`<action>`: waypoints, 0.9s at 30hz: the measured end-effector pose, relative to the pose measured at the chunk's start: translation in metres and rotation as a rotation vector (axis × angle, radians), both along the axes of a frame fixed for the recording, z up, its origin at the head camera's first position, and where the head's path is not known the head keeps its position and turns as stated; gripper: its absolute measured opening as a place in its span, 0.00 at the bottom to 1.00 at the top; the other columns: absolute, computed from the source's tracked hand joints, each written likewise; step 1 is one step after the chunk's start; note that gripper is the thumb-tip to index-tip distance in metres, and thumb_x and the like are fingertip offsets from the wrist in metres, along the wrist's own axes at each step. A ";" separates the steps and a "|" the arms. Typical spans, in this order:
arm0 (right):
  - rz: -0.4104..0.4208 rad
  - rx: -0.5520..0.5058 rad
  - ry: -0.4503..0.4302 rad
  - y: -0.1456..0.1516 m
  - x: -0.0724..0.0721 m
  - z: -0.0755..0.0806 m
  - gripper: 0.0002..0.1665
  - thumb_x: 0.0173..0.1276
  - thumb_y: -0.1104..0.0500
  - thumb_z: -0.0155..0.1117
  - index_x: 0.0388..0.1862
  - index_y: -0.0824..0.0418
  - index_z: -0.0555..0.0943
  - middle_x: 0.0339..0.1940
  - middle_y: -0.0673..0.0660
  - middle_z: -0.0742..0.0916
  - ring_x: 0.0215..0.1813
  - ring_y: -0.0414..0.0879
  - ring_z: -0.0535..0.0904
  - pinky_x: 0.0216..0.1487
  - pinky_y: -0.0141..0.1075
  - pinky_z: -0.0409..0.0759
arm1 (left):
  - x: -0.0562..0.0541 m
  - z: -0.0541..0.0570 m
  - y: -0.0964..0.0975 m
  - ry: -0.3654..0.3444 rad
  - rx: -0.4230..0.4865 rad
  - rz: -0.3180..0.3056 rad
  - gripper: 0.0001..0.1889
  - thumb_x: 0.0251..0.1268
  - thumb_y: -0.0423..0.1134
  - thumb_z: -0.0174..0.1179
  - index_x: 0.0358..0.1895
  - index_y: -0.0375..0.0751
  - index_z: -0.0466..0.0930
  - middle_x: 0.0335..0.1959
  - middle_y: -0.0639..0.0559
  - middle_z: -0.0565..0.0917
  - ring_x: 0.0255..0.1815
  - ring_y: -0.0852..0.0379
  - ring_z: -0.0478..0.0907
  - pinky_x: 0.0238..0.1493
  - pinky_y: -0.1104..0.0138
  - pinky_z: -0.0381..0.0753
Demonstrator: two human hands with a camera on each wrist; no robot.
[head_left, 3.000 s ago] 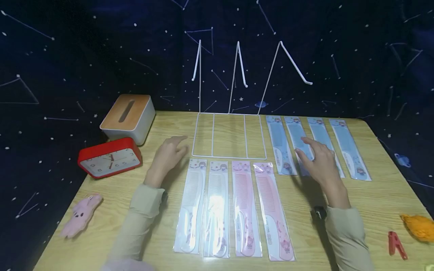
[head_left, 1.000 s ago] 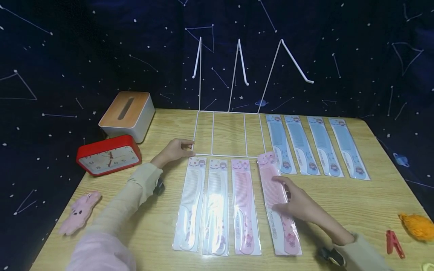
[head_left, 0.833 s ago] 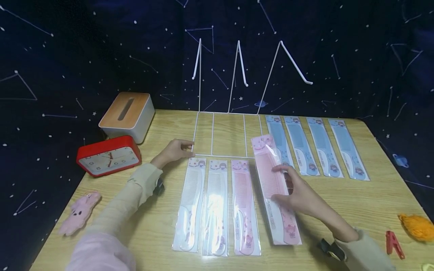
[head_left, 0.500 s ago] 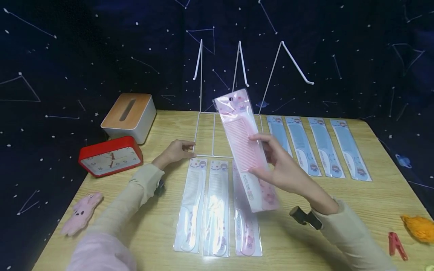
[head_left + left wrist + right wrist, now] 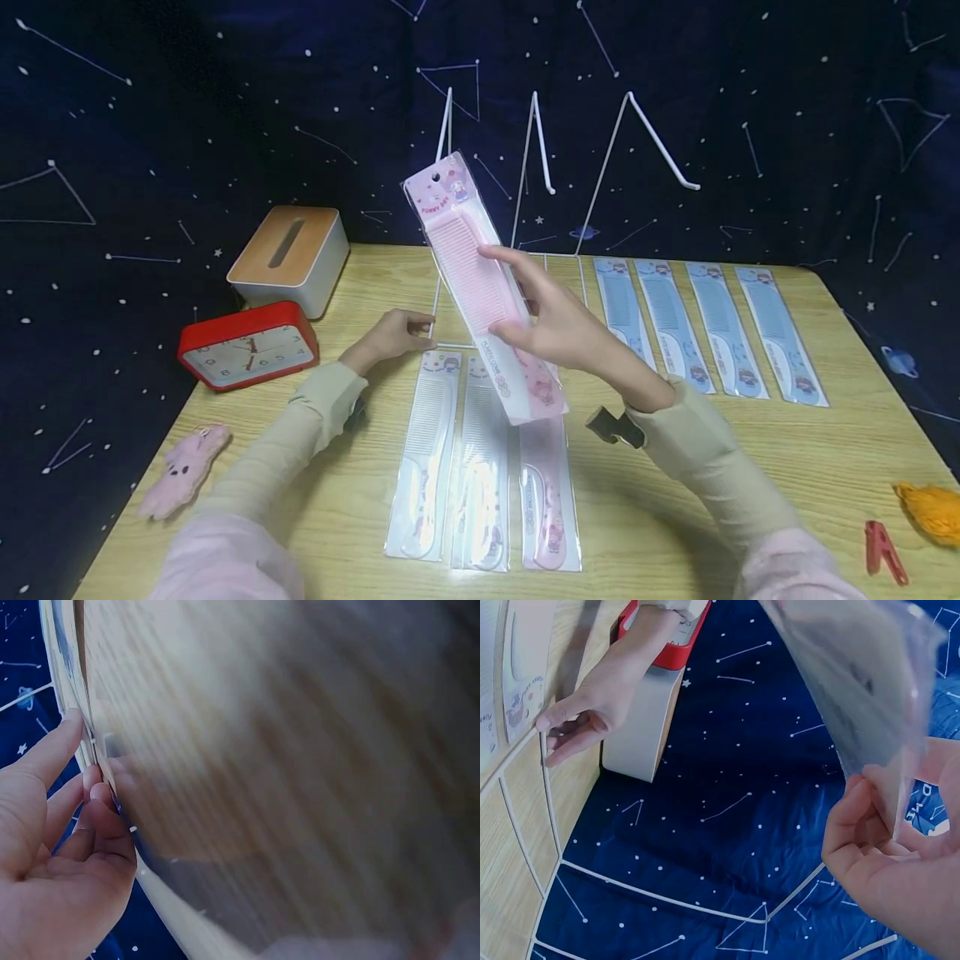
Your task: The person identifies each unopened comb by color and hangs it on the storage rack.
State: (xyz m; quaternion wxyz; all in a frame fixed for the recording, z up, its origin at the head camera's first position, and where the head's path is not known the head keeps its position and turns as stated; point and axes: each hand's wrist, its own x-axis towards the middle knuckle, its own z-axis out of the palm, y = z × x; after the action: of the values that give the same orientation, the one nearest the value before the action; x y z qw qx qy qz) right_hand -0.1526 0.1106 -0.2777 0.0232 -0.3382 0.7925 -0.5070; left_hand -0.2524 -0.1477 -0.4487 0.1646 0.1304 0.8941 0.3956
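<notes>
Comb (image 5: 463,268), pale pink, tilted in clear printed packet (image 5: 441,193)

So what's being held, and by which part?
Right hand holds a packaged pink comb by one long edge, midway; left hand pinches the white rack at its front-left corner.

A starry backdrop (image 5: 360,108), probably cloth, borders a wood-grain table (image 5: 825,450).

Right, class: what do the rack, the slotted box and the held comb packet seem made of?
Rack: probably coated metal; thin, smooth white rods.
Slotted box: wood-look lid, tan; pale, smooth body, perhaps plastic.
Packet: glossy clear film, likely plastic; it shines, and the comb shows through.
</notes>
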 end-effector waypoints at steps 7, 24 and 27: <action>-0.015 0.029 -0.071 -0.004 -0.015 -0.002 0.46 0.57 0.76 0.60 0.73 0.61 0.56 0.65 0.67 0.69 0.56 0.58 0.74 0.49 0.47 0.82 | 0.001 0.003 0.001 -0.007 -0.018 -0.003 0.29 0.57 0.37 0.66 0.63 0.32 0.71 0.52 0.40 0.79 0.53 0.47 0.74 0.58 0.59 0.74; -0.161 -0.013 -0.089 -0.028 -0.118 -0.030 0.45 0.55 0.74 0.63 0.71 0.59 0.60 0.55 0.69 0.74 0.49 0.60 0.77 0.48 0.46 0.81 | 0.001 0.008 0.000 0.012 0.000 -0.034 0.29 0.58 0.37 0.66 0.62 0.30 0.71 0.53 0.38 0.79 0.52 0.46 0.75 0.57 0.58 0.75; -0.166 -0.026 -0.112 -0.031 -0.133 -0.032 0.45 0.56 0.73 0.63 0.71 0.58 0.60 0.55 0.70 0.73 0.51 0.61 0.77 0.49 0.47 0.80 | 0.002 0.008 -0.001 0.016 0.005 -0.034 0.28 0.58 0.37 0.65 0.62 0.30 0.71 0.53 0.38 0.79 0.52 0.46 0.75 0.57 0.59 0.75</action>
State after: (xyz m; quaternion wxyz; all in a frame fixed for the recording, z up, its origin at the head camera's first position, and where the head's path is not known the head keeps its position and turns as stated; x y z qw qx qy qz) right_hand -0.2860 0.0793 -0.3099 0.0210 -0.2430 0.8086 -0.5355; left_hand -0.2502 -0.1485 -0.4411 0.1637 0.1490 0.8920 0.3941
